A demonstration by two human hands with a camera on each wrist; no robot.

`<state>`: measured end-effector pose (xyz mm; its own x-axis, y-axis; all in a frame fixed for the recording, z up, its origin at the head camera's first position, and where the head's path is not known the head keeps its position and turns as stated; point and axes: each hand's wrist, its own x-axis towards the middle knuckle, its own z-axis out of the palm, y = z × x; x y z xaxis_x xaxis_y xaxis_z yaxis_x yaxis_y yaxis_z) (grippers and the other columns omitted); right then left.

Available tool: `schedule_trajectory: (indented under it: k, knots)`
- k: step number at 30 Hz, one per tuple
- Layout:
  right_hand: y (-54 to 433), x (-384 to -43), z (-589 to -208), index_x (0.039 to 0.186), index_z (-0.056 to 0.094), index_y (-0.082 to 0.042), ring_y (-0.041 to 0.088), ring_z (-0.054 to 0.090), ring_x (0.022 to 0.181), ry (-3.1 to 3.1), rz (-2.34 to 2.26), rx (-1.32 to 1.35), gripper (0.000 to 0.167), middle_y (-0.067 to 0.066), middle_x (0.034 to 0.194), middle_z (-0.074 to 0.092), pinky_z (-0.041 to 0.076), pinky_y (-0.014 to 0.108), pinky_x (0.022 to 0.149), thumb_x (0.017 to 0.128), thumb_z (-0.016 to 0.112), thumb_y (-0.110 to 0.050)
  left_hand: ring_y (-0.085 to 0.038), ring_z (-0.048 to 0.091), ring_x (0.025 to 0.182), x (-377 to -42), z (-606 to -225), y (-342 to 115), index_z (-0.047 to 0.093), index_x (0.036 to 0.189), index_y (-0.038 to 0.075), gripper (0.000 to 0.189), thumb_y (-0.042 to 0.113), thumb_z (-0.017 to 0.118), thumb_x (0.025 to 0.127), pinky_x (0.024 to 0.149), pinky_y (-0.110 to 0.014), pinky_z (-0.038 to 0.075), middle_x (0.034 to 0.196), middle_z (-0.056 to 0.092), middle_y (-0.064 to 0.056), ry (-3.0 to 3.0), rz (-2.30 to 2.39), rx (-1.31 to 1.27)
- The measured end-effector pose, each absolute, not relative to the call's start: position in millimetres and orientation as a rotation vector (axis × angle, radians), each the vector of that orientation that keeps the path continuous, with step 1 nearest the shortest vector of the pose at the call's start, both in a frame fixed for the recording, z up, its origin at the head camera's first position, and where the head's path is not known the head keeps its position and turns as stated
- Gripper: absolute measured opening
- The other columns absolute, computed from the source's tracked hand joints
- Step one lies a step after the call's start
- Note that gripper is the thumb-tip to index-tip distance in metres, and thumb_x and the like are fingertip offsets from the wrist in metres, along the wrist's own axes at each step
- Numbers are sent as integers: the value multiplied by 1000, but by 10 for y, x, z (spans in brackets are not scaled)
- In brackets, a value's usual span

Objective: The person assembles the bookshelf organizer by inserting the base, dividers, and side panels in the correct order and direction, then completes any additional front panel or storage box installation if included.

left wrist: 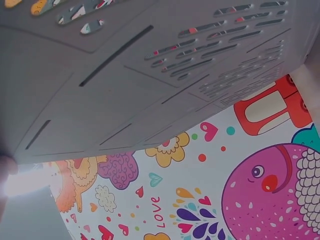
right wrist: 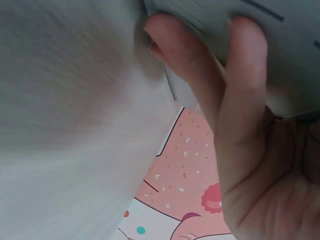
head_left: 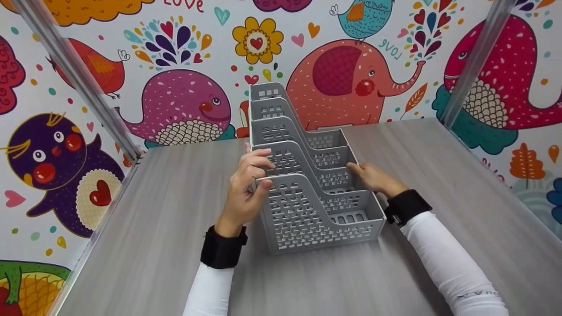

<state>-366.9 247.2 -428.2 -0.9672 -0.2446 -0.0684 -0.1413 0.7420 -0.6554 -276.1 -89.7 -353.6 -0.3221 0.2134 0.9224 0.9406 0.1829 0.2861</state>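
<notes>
A grey plastic file rack (head_left: 303, 215) stands upright on the table, with several perforated, stepped dividers. Its tall side faces left and its low side faces right. On the tall edge, my left hand (head_left: 246, 188) grips the rack, with fingers bent over the dividers' rim and the thumb nearer me. The slotted tall panel (left wrist: 110, 100) fills the upper part of the left wrist view. At the low side, my right hand (head_left: 380, 177) holds the rack with the thumb at the rim. In the right wrist view, its fingers (right wrist: 247, 65) lie against the grey panel, reaching down near the tabletop.
The wood-grain table (head_left: 167, 210) extends around the rack. Behind it rises a wall with cartoon animals (head_left: 189, 96). Metal posts (head_left: 83, 83) stand at the left and right corners. Black bands (head_left: 223, 248) circle both wrists over white sleeves.
</notes>
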Motion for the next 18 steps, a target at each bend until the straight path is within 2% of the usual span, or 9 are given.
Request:
schedule_trajectory:
  k: [3,5,6,9,13,18]
  knots:
    - [2419,-3691,-4227,154,24,9,50,40,140,2808,-997,-355,67,37,148,42,28,58,119,110,29,-41,-17,51,135,-2772,-3496,-946,50,90,6,38,41,47,105,119,-71,14,108,62,-16,-1692,-1192,-1115]
    - [2365,-3693,-4207,158,3,5,51,30,145,2822,-999,-404,70,36,158,24,22,58,122,110,29,-39,-16,48,139,-2789,-3469,-999,52,94,6,39,43,47,104,120,-68,15,112,63,-16,-1702,-1186,-1102]
    - [2337,-3692,-4203,158,-2,3,51,27,146,2825,-1003,-413,71,34,160,18,21,57,122,110,29,-38,-16,46,141,-2803,-3458,-1032,53,95,5,40,43,48,104,121,-66,15,114,63,-16,-1710,-1191,-1091]
    - [2260,-3675,-4216,160,0,0,48,24,149,2840,-1042,-432,68,29,164,12,19,55,124,111,31,-34,-14,41,145,-2851,-3446,-1133,55,100,3,44,47,47,102,124,-56,21,121,63,-17,-1747,-1206,-1033]
    - [2189,-3657,-4260,159,9,1,45,24,150,2876,-1066,-438,62,28,163,17,20,53,124,111,32,-30,-13,37,148,-2870,-3445,-1225,56,109,3,48,50,47,101,123,-46,29,131,61,-16,-1805,-1211,-957]
    - [2152,-3635,-4300,160,15,-2,43,29,149,2922,-1068,-359,59,27,162,24,23,52,123,110,30,-29,-23,38,148,-2822,-3424,-1236,60,118,7,39,42,52,102,120,-48,33,137,57,-15,-1830,-1034,-859]
